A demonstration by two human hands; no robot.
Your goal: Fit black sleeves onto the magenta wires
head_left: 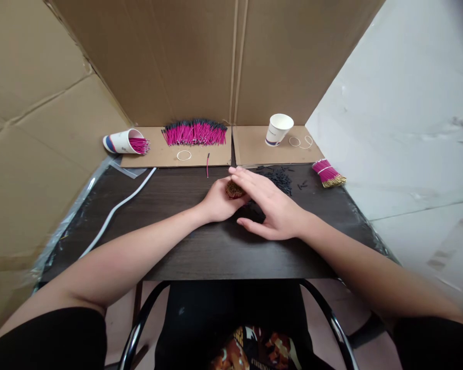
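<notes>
In the head view, my left hand (pixel 219 201) is closed around a bundle of wires (pixel 234 190), whose brownish-gold ends face up towards me. My right hand (pixel 272 205) is stretched flat over the bundle, its fingers straight and its thumb apart. Its fingers cover part of the bundle and seem to rest against it; exact contact is hard to tell. Beyond my right hand lies a heap of small black sleeves (pixel 278 180), partly hidden by it. A single pink wire with a black end (pixel 207 165) lies on the cardboard's front edge.
Many black-tipped pink wires (pixel 195 133) lie in a row on cardboard. A tipped paper cup (pixel 119 142) holds pink wires; another cup (pixel 278 131) stands upright. Rubber bands (pixel 184 155) lie nearby. A banded pink wire bundle (pixel 327 173) sits right; a grey cable (pixel 118 208) crosses left.
</notes>
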